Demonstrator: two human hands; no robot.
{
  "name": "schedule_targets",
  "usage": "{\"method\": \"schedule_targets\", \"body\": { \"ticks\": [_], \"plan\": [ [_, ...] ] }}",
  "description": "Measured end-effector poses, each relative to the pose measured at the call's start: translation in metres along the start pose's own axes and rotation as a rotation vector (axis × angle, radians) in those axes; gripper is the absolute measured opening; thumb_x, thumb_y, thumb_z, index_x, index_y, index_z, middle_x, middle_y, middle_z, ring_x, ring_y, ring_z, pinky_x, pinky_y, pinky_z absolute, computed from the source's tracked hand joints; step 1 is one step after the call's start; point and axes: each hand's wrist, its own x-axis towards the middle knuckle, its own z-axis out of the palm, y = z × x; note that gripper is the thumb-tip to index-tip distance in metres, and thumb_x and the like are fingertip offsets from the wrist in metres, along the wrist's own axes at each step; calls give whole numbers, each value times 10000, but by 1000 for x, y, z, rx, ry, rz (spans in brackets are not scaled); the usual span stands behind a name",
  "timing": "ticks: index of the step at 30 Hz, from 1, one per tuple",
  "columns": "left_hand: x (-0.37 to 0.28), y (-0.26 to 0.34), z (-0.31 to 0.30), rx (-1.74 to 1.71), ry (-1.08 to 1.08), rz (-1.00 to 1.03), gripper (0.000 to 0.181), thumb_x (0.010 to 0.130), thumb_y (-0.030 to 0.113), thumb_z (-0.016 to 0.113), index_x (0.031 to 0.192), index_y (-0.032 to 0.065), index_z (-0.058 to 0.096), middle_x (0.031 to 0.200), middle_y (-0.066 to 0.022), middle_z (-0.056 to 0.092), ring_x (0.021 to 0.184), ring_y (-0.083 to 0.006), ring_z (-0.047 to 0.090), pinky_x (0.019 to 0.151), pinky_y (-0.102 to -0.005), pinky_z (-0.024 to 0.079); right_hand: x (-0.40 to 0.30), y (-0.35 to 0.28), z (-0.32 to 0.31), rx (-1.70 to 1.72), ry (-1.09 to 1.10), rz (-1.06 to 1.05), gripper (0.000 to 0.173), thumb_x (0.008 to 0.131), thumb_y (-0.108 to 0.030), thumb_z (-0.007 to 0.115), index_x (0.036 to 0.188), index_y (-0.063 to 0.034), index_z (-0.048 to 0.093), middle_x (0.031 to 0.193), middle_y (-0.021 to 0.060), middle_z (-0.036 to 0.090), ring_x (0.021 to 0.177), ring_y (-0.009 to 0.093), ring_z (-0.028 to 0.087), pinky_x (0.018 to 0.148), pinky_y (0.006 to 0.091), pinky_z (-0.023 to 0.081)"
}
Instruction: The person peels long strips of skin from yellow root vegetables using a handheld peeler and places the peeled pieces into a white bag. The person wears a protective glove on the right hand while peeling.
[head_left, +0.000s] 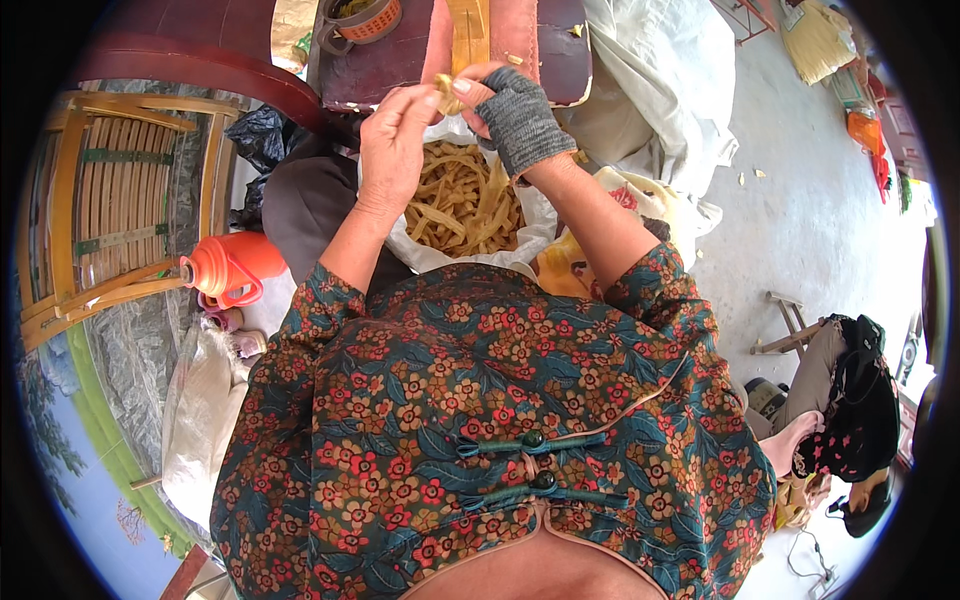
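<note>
My bare left hand (396, 139) pinches one side of a small yellowish dried plant piece (448, 94). On its other side are the fingertips of my right hand (514, 112), which wears a grey fingerless knit glove. Both hands are raised over a white sack (538, 225), its mouth spread around many yellow-brown dried strips (465, 202). Just beyond my fingers, a wooden board (480, 45) with a thin dark metal piece along it lies on a pink cloth (528, 37). The cloth covers part of a dark red padded seat (566, 52).
A cup with orange panels (367, 21) stands on the seat. To the left are an orange thermos flask (236, 266) and wooden frames (124, 172). White sheeting (660, 67) hangs at right. Another person (844, 405) sits at far right, near a small folding stool (787, 326).
</note>
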Motion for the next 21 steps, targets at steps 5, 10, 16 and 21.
{"method": "schedule_targets", "body": {
  "ticks": [5, 10, 16, 21],
  "plan": [
    [4, 6, -5, -92, -142, -164, 103, 827, 69, 623, 889, -13, 628, 791, -21, 622, 681, -64, 543, 635, -193, 446, 0, -7, 3, 138, 118, 107, 254, 830, -318, 615, 813, -70, 562, 582, -28, 467, 459, 55, 398, 406, 186, 287],
    [12, 29, -16, 5, -207, -26, 39, 808, 21, 623, 828, -13, 623, 751, -6, 604, 658, -51, 520, 607, -184, 427, 18, -7, -26, 528, 145, 215, 344, 825, -393, 611, 757, -62, 545, 554, -17, 444, 392, 82, 341, 361, 214, 235],
    [5, 50, -39, 127, -209, 4, 48, 797, -5, 619, 843, -10, 634, 729, 20, 586, 665, -36, 491, 619, -173, 408, 11, -10, -24, 459, 137, 140, 240, 792, -281, 659, 724, -81, 545, 546, -27, 430, 399, 76, 356, 380, 210, 271],
    [0, 41, -40, 506, -148, 120, 254, 735, 1, 664, 985, -3, 621, 1068, -95, 564, 882, -145, 578, 779, -250, 466, 3, -9, -9, 203, 26, 142, 153, 785, -182, 663, 762, -125, 523, 533, -38, 420, 420, 68, 375, 402, 192, 253]
  ]
}}
